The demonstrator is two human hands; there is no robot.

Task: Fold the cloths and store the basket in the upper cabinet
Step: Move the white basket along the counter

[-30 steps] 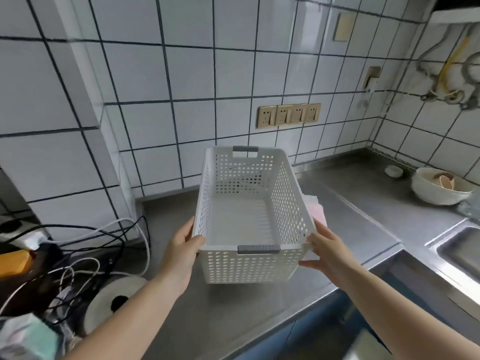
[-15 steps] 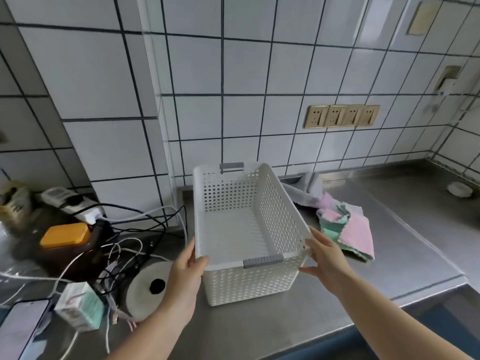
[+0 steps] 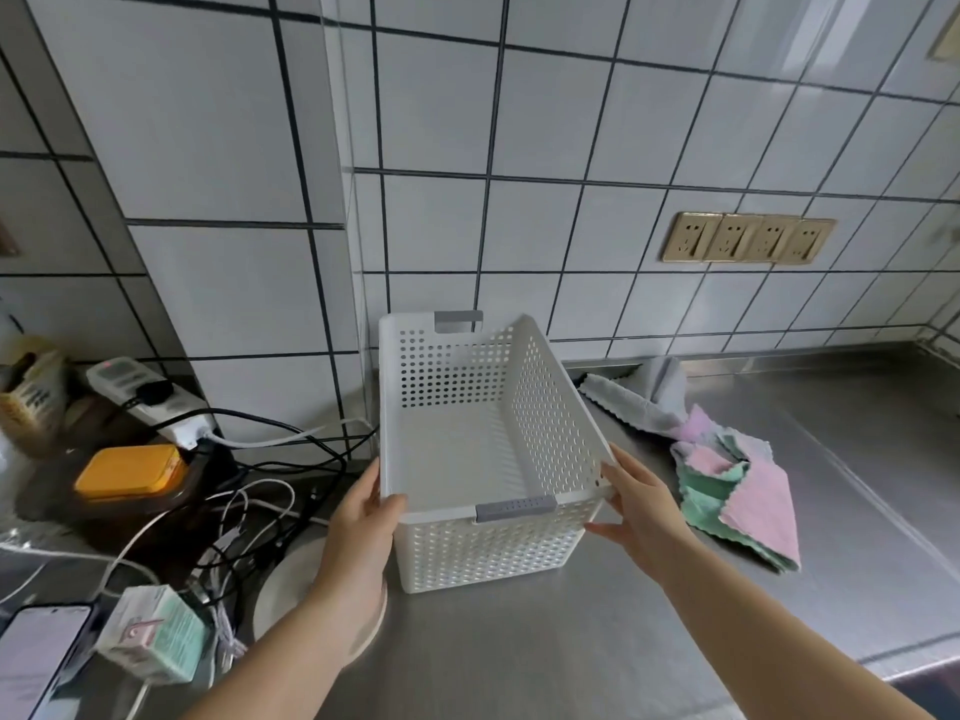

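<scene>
An empty white perforated basket (image 3: 488,548) with grey handles rests on the steel counter, its far end close to the tiled wall. My left hand (image 3: 363,517) grips its near left corner, thumb over the rim. My right hand (image 3: 641,511) lies against its near right corner with fingers spread, touching the side. To the right of the basket lie rumpled cloths: a pink and green pile (image 3: 737,491) and a grey one (image 3: 639,402) behind it, by the wall.
Left of the basket sit tangled cables (image 3: 249,491), a power strip (image 3: 150,402), an orange-lidded box (image 3: 130,470), a white round lid (image 3: 280,600), a small carton (image 3: 153,634) and a phone (image 3: 36,657). Brass wall sockets (image 3: 748,237) are above the cloths. The counter's front edge (image 3: 914,662) runs lower right.
The basket has come down and moved left onto the counter, uncovering the cloths at its right. My view has swung left and the sink and bowl are out of frame.
</scene>
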